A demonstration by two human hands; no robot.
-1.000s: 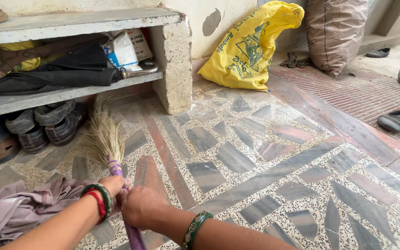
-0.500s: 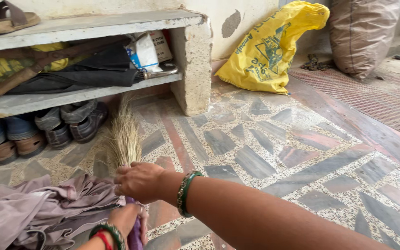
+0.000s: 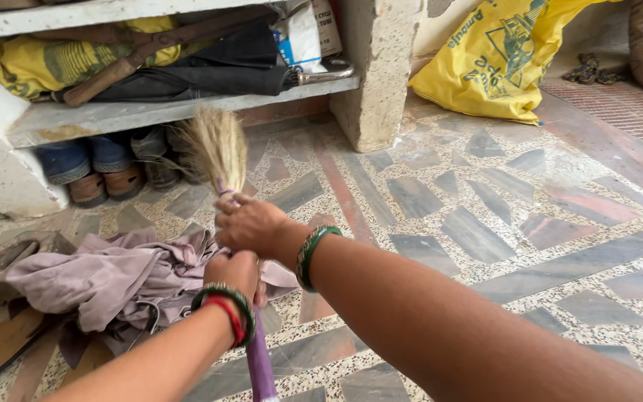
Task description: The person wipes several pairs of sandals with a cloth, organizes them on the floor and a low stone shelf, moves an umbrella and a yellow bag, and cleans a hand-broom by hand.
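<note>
A broom with straw bristles (image 3: pixel 213 145) and a purple handle (image 3: pixel 260 365) points away from me toward the low shelf. My right hand (image 3: pixel 251 223), with a green bangle at the wrist, grips the handle just below the bristles. My left hand (image 3: pixel 236 275), wearing red and green bangles, is closed around the handle a little lower, right behind the right hand. A crumpled mauve cloth (image 3: pixel 113 275) lies on the floor to the left of both hands, touching the broom's side.
A stone shelf (image 3: pixel 150 112) holds a black umbrella (image 3: pixel 210 71), a yellow bag and a carton. Shoes (image 3: pixel 106 175) stand beneath it. A stone pillar (image 3: pixel 373 74) is at centre back, a yellow sack (image 3: pixel 500 67) beyond. Sandals lie at far left on the patterned floor (image 3: pixel 485 231).
My right hand has slid up the handle away from the left hand to just under the bristles. The view has moved closer to the shelf and the cloth.
</note>
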